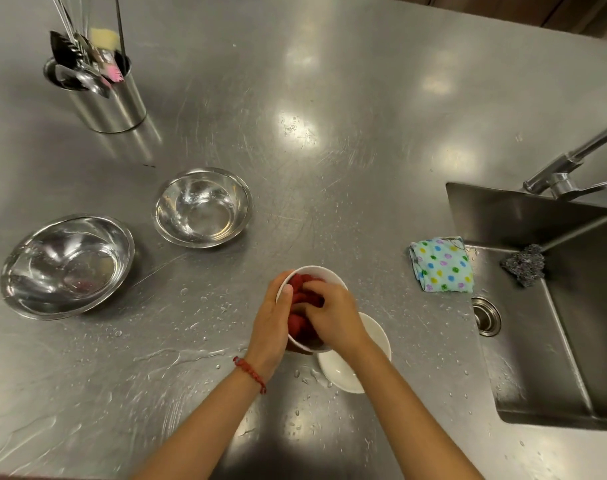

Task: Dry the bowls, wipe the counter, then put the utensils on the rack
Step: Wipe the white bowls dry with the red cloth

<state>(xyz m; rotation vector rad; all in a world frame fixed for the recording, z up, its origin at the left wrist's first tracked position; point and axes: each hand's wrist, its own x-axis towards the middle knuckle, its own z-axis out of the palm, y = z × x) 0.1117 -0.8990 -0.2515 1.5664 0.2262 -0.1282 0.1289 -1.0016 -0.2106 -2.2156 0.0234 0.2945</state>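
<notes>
Down at lower centre of the frame, the left hand (272,327) grips the side of a white bowl (329,273), thumb hooked over its rim, and holds it tipped up off the steel counter (329,98). The right hand (331,315) is inside that bowl, its fingers (310,294) curled and pressing a dark red cloth (304,284) against the inner wall; the cloth is bunched and fills most of the bowl. A red bracelet (250,372) sits on the left wrist. Just below and right of the held bowl, partly hidden under the right forearm, a second white bowl (347,372) rests on the counter. Water drops and a long smear of water lie on the counter around and left of the hands. At centre left, two steel bowls stand apart: the smaller one (202,207) upright, the larger one (66,266) nearer the left edge and tilted. In the upper left, a steel utensil holder (111,102) carries a whisk, tongs, spoons and a pink brush. At right, a folded polka-dot cloth (442,265) lies just beside the sink (537,358), with a steel scourer (523,265) on the sink's edge and the faucet (565,171) above it.
</notes>
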